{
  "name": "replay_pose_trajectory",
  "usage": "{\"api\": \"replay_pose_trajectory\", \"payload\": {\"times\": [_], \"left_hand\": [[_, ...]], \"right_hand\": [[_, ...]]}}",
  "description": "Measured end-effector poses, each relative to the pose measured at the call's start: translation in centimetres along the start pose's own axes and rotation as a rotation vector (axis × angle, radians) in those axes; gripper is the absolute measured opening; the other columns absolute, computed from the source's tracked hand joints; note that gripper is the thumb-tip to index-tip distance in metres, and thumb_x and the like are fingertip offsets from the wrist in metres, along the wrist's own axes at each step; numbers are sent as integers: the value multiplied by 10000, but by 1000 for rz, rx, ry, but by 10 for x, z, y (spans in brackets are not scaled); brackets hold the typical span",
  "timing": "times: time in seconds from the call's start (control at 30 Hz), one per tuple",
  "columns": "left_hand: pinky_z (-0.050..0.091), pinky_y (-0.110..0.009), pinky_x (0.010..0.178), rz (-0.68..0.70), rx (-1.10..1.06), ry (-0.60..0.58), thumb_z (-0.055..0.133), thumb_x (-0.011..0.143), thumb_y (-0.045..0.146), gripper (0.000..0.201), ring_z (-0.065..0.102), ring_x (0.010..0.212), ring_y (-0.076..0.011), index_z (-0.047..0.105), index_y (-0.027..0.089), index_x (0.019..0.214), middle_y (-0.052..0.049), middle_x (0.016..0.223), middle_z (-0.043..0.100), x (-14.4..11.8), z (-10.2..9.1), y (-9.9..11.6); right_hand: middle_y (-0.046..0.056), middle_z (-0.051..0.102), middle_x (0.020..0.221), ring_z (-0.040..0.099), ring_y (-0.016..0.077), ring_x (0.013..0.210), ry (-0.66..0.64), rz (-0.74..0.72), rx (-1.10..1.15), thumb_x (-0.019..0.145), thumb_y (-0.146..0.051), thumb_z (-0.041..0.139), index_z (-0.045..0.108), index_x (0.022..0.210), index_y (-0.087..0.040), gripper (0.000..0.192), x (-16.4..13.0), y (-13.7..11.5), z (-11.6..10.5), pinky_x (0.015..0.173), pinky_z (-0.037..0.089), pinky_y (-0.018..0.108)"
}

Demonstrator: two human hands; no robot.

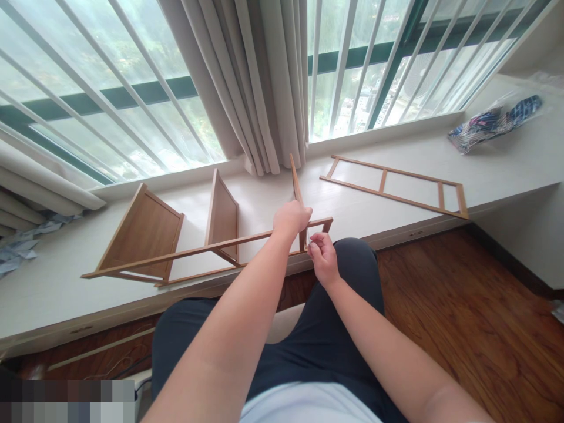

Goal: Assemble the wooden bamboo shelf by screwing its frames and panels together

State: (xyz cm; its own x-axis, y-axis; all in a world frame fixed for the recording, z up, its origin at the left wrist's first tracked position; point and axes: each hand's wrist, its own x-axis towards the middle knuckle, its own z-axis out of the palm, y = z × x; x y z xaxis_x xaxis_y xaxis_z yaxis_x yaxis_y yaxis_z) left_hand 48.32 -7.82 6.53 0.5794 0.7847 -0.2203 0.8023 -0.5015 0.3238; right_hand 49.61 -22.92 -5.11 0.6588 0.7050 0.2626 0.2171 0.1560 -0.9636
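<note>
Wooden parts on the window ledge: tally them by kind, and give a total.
Flat shelf panels standing in the part-built rack: 2, the left panel and the middle panel
Upright panel gripped by the left hand: 1
Loose ladder-like frame: 1
Total: 4

We're in a home, by the look of it: a long white window ledge [440,176] runs under tall barred windows [132,88], grey curtains [255,76] hang at the far middle. Dark wooden flooring [462,305] spreads near right.
</note>
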Motion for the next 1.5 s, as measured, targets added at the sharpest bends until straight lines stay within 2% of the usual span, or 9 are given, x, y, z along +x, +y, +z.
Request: {"api": "replay_pose_trajectory", "payload": {"times": [0.2, 0.37, 0.67, 1.03, 1.3, 1.5], "left_hand": [[521, -353, 821, -4, -8, -10, 447, 911, 463, 417, 712, 971, -295, 749, 202, 1034, -162, 1021, 765, 0, 0, 0], [527, -364, 782, 2, -6, 8, 448, 900, 443, 408, 716, 934, -308, 750, 194, 1017, -163, 998, 766, 0, 1, 0], [517, -339, 828, -12, -11, -15, 447, 917, 455, 410, 713, 965, -282, 748, 205, 1039, -155, 1008, 771, 2, 1, -1], [518, -336, 810, -9, 0, -5, 444, 917, 463, 420, 714, 951, -281, 752, 200, 1028, -159, 1010, 768, 1, 2, 0], [520, -345, 801, -8, -3, -10, 440, 915, 461, 418, 713, 943, -289, 749, 202, 1023, -157, 1000, 767, 0, -1, 1], [517, -340, 805, 1, 3, -2, 446, 914, 458, 412, 711, 950, -286, 749, 202, 1024, -156, 1016, 766, 0, -1, 2]], "right_hand": [[-28, 526, 727, 487, 140, 599, 33, 52, 85, 932, -364, 561, 511, 1069, -241, 191, 2, -8, 1, 563, 414, 267], [-49, 499, 714, 459, 131, 570, 31, 31, 100, 912, -365, 621, 467, 1083, -250, 256, 3, -10, 2, 549, 386, 265], [-71, 461, 692, 439, 125, 543, 70, -33, 45, 912, -420, 648, 421, 1147, -256, 365, 3, -12, 5, 549, 378, 268], [-68, 479, 691, 453, 121, 545, 119, -129, -47, 909, -377, 654, 453, 1126, -252, 322, 4, -21, 8, 542, 398, 261], [-42, 528, 732, 524, 125, 579, 120, -177, -174, 887, -379, 690, 522, 1082, -245, 289, 3, -20, 7, 584, 473, 269], [-40, 551, 716, 510, 113, 555, 164, -195, -220, 898, -391, 671, 546, 1017, -222, 242, 4, -19, 6, 562, 454, 250]]}}
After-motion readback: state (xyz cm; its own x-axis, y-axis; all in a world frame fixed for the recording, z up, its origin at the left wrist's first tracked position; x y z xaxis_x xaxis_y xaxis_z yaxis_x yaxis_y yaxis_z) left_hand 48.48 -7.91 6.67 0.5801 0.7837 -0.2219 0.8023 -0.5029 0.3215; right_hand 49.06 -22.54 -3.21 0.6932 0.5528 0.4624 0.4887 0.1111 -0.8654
